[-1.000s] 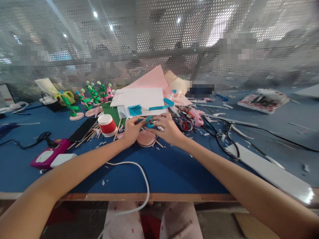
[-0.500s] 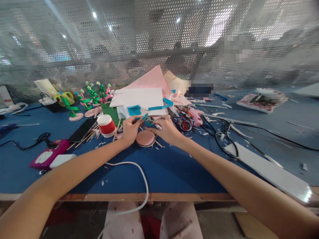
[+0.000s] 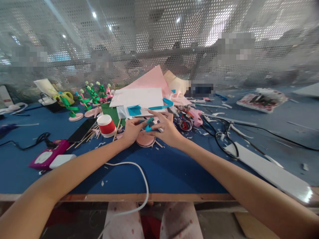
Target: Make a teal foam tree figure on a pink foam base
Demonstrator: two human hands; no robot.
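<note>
A white roll [image 3: 45,87] rises by a black container [image 3: 52,106], perhaps inside; I cannot tell. The red-and-white cup's [image 3: 106,126] contents are hidden. The left hand's [image 3: 131,131] fingers clamp a teal strip [image 3: 150,119] over the pink disc's [image 3: 145,140] far edge, long axis sideways, tip rightward, slightly up. The right hand's [image 3: 169,130] fingers spread beside it, their grip unclear.

Light dim, cool. Lamps [image 3: 94,14] glaring beyond perforated screen [image 3: 149,49]; background hazy, patches pixelated. Glare at near end of white panel [image 3: 269,171]. Detail between left hand [image 3: 131,132] and right hand [image 3: 169,132] soft. Lower corners stretched.
</note>
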